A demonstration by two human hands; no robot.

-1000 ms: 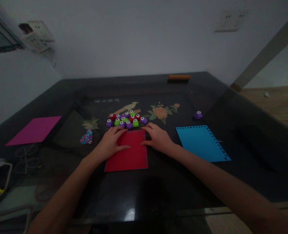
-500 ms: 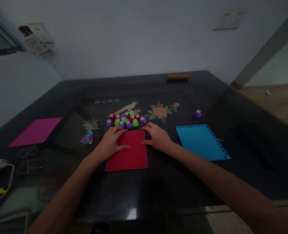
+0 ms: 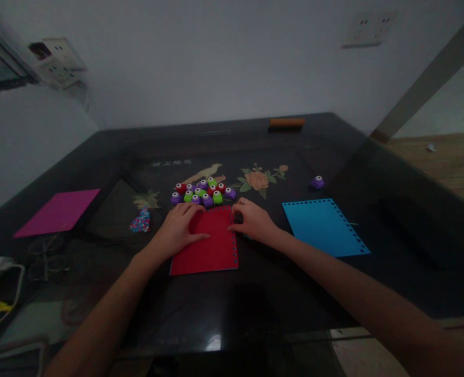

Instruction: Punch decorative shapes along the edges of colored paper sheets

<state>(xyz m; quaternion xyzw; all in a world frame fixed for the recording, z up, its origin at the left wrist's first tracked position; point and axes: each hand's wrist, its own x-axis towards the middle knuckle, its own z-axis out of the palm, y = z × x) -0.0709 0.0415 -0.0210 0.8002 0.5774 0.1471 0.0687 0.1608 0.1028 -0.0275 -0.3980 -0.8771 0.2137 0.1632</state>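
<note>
A red sheet [image 3: 205, 254] with punched holes along its top and right edges lies flat on the dark table, and a thin blue edge shows beneath it. My left hand [image 3: 179, 228] rests over its upper left part, thumb and fingers spread apart on the surface. At the upper right corner is my right hand [image 3: 253, 220], its fingers curled toward the thumb at the holed edge. Something small and teal [image 3: 247, 237] peeks out under that hand, mostly hidden. Just beyond the sheet sits a cluster of several purple, green and red one-eyed toy figures [image 3: 199, 192].
A blue holed sheet [image 3: 326, 230] lies to the right, with a lone purple figure [image 3: 317, 183] behind it. On the left are a pink sheet [image 3: 59, 212], a small pile of coloured beads [image 3: 141, 221] and glasses [image 3: 46, 259]. A brown roll [image 3: 287, 122] lies at the back.
The fingers of my right hand have curled in a little more at the sheet's corner. My left hand stays in place.
</note>
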